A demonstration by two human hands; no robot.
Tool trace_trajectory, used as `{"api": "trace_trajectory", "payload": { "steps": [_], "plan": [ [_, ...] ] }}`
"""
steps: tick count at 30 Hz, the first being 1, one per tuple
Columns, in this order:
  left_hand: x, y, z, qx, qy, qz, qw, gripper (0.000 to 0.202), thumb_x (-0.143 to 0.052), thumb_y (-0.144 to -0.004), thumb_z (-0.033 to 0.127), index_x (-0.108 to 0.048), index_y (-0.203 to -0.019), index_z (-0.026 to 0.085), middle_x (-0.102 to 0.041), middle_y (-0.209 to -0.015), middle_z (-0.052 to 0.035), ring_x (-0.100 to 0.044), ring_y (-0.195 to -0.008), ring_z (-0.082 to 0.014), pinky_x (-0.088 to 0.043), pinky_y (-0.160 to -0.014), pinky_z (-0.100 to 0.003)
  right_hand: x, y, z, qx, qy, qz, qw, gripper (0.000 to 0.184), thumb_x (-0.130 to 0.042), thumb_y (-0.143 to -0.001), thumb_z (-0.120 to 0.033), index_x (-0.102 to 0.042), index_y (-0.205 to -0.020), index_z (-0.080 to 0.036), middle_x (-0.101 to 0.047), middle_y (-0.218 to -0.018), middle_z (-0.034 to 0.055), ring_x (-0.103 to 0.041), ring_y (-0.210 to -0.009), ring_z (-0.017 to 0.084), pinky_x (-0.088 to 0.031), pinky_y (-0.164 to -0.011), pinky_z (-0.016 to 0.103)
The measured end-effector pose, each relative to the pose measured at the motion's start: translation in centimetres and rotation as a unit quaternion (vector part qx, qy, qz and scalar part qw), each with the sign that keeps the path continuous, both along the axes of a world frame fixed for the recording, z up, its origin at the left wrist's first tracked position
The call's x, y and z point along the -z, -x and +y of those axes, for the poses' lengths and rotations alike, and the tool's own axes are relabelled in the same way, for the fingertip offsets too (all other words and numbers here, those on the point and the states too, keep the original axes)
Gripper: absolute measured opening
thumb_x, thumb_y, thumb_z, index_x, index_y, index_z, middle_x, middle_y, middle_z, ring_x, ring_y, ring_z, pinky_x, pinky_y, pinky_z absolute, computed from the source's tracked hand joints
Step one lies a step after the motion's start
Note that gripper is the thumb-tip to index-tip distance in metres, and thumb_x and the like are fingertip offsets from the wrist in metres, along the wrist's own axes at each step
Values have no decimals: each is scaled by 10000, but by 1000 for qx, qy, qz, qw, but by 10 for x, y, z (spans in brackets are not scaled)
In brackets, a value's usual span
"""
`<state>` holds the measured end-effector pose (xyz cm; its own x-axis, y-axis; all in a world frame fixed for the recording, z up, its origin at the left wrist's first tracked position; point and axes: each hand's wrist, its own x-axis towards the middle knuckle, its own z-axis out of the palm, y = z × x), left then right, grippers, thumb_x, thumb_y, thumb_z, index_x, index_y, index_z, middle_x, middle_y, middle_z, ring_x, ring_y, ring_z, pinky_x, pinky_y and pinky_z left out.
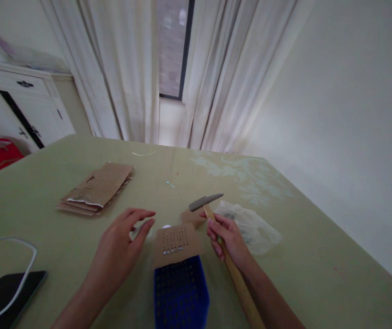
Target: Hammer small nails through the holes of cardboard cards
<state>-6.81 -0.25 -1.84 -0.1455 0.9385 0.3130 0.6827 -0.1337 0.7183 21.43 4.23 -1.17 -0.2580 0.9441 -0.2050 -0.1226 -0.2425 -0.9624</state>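
My right hand (228, 235) is wrapped around the wooden handle of a hammer (236, 274), its grey metal head raised up and to the left. My left hand (124, 237) hovers left of a brown perforated cardboard piece (178, 235). Its thumb and forefinger are curved with a small gap between the tips, and thin grey metal pieces (139, 227) show in the grasp. Rows of small holes cover the cardboard, and several shiny metal bits stand in its lower row. The cardboard lies over the far end of a blue perforated plastic block or tray (181, 292).
A stack of perforated cardboard sheets (103, 185) lies at the left. Behind the hammer are a crumpled clear plastic bag (251, 226) and a small cardboard scrap (192, 218). A dark tablet or phone (11, 297) with a white cable (28, 267) sits near left.
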Motion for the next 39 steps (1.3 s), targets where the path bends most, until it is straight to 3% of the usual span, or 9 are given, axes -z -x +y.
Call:
{"api": "trace_trajectory", "payload": {
  "steps": [3, 8, 14, 19, 22, 26, 31, 34, 39],
  "plan": [
    [15, 28, 10, -37, 54, 132, 989, 418, -549, -977, 527, -798, -1116, 221, -799, -1120, -119, -746, -1025, -346, -571, -959, -492, 2, 1, -7, 2, 15, 1, 1000, 689, -888, -784, -629, -722, -1230, -131, -570, -614, -99, -448, -315, 48, -348, -265, 147],
    [39, 44, 19, -12, 149, 166, 975, 374, -516, -925, 497, -744, -978, 206, -786, -1012, -137, -749, -980, -363, -545, -919, -495, 1, 7, -11, -5, 39, 11, 999, 696, -893, -765, -639, -736, -1216, -133, -567, -610, -99, -453, -315, 49, -347, -259, 144],
    [48, 45, 22, 8, 161, 161, 974, 339, -473, -937, 469, -708, -938, 224, -778, -951, -125, -721, -970, -352, -524, -884, -471, 3, 11, -13, -19, 37, 7, 999, 678, -884, -777, -631, -757, -1215, -130, -577, -627, -92, -463, -314, 47, -346, -255, 142],
    [53, 41, 21, 15, 106, 196, 975, 275, -428, -947, 419, -617, -858, 241, -742, -926, -145, -681, -927, -367, -505, -930, -537, 5, 12, -14, -12, 31, 9, 999, 684, -886, -769, -626, -761, -1230, -136, -567, -616, -96, -456, -314, 52, -343, -256, 149],
    [45, 34, 21, -13, 49, 145, 988, 235, -457, -958, 408, -609, -881, 245, -734, -904, -120, -677, -899, -347, -519, -905, -518, 6, 13, -13, -11, 27, 5, 1000, 665, -879, -771, -623, -761, -1206, -134, -563, -611, -98, -457, -315, 53, -351, -258, 150],
    [17, 8, 14, -3, -44, -17, 999, 308, -523, -1034, 444, -688, -1184, 230, -756, -1037, -78, -705, -956, -278, -555, -831, -395, 7, 16, -14, -20, 20, 5, 1000, 630, -870, -774, -613, -752, -1172, -140, -571, -611, -97, -456, -320, 54, -348, -258, 152],
    [-11, -28, -7, 88, -78, -81, 990, 164, -658, -1020, 400, -747, -988, 265, -789, -939, -8, -732, -876, -210, -569, -814, -317, 10, 18, -16, -46, 8, -8, 999, 628, -863, -781, -627, -723, -1162, -148, -568, -548, -100, -439, -323, 67, -336, -273, 155],
    [-12, -38, -15, 116, -59, -73, 989, 138, -751, -970, 391, -786, -1033, 274, -820, -970, -16, -759, -887, -221, -589, -824, -330, 10, 18, -18, -58, 3, -23, 998, 581, -873, -785, -623, -707, -1097, -161, -555, -527, -100, -436, -333, 69, -338, -293, 154],
    [-6, -42, -15, 145, -48, -51, 987, 130, -729, -987, 365, -819, -993, 271, -808, -930, -44, -739, -847, -223, -594, -757, -324, 12, 18, -18, -67, -6, -39, 997, 551, -870, -788, -631, -688, -1037, -174, -530, -508, -104, -427, -334, 71, -333, -299, 155]
  ]
}}
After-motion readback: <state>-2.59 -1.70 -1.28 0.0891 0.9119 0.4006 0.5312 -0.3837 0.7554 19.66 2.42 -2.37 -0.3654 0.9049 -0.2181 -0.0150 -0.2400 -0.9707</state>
